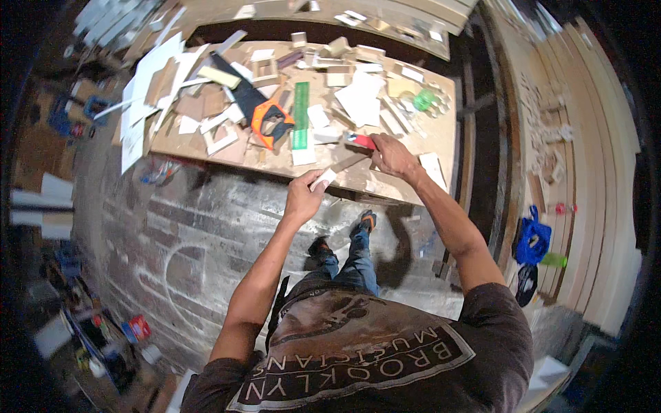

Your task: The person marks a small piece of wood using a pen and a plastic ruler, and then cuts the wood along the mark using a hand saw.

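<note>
My left hand [304, 194] grips one end of a narrow wooden strip [339, 169] at the near edge of the workbench [385, 184]. My right hand [392, 155] holds a red-handled tool [361, 140] over the strip's far end. Which kind of tool it is I cannot tell; its tip is small and partly hidden by my fingers. Both hands are close together above the bench's front edge.
The bench carries many wood offcuts and white board pieces, a green ruler [301, 113], an orange-and-black handsaw [265, 113] and a green tape roll [423, 100]. A blue bag [533, 241] sits on the floor at right near stacked boards. Clutter lies at lower left.
</note>
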